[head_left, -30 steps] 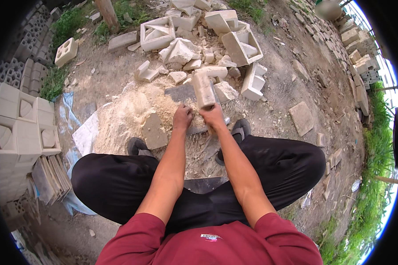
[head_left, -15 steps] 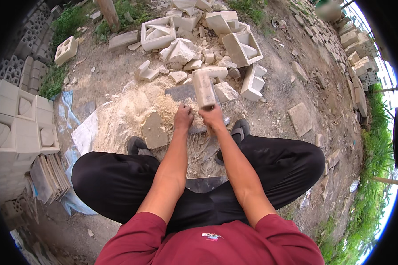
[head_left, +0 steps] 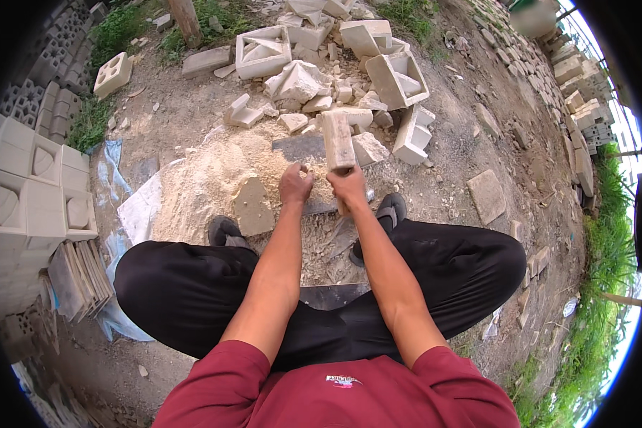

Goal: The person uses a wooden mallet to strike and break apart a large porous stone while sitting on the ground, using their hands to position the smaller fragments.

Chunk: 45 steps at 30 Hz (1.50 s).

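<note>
Dusty brown, a mallet [head_left: 339,140] is held in the right hand [head_left: 347,185], its fingers wrapped round the handle; the head hides the right end of a dark slab's [head_left: 297,148] far edge. The left hand [head_left: 295,184] is curled above the slab; whether its fingers pinch anything, I cannot tell. Broken blocks [head_left: 296,83] lie beyond.

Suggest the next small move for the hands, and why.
Probably ease the left hand farther left before any blow of the mallet: it sits curled close beside the right hand, which grips the mallet with its block-shaped head just beyond.
</note>
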Tool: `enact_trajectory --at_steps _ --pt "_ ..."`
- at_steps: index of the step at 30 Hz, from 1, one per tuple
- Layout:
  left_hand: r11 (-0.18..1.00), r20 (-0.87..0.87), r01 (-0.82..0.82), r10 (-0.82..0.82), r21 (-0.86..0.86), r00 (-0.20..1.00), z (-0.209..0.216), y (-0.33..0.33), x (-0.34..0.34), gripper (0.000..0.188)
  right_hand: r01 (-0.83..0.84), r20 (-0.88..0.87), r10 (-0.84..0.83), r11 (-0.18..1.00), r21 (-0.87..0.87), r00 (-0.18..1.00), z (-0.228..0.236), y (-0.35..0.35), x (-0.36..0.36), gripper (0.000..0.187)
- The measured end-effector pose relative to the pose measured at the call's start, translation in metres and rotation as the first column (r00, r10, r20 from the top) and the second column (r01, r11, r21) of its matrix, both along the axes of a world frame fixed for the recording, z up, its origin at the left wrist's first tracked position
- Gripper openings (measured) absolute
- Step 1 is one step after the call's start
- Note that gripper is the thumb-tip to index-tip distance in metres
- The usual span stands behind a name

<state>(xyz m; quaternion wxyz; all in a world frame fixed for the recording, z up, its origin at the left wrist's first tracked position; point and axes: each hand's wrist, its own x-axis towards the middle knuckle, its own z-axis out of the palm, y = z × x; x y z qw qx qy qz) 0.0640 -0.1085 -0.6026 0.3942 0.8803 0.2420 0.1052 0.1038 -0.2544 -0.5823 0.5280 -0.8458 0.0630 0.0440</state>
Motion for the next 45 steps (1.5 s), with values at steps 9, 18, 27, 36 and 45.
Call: enact_trajectory --at_steps 9,18,27,36,45 --pt "0.92 0.038 -0.363 0.372 -0.149 0.927 -0.005 0.019 0.004 0.023 -0.214 -0.122 0.196 0.962 -0.168 0.973 0.0 0.022 -0.033 0.062" --pt "0.869 0.049 -0.441 0.462 -0.223 0.886 0.001 0.035 -0.002 0.027 -0.078 -0.04 0.092 0.958 0.278 0.995 0.034 0.04 -0.012 0.038" --pt "0.869 0.065 -0.446 0.468 -0.216 0.881 0.003 0.032 -0.003 0.027 -0.155 -0.37 0.181 0.983 0.098 0.911 0.001 0.027 -0.014 0.036" --pt "0.849 0.025 -0.384 0.42 -0.363 0.907 0.009 -0.001 0.014 0.026 -0.064 0.279 0.073 0.997 -0.043 0.958 -0.014 0.01 -0.032 0.041" --pt "0.977 0.009 0.004 -0.002 -0.215 1.0 -0.028 0.012 0.014 0.048 -0.024 -0.411 0.062 0.995 0.097 0.91 -0.004 -0.003 -0.018 0.043"
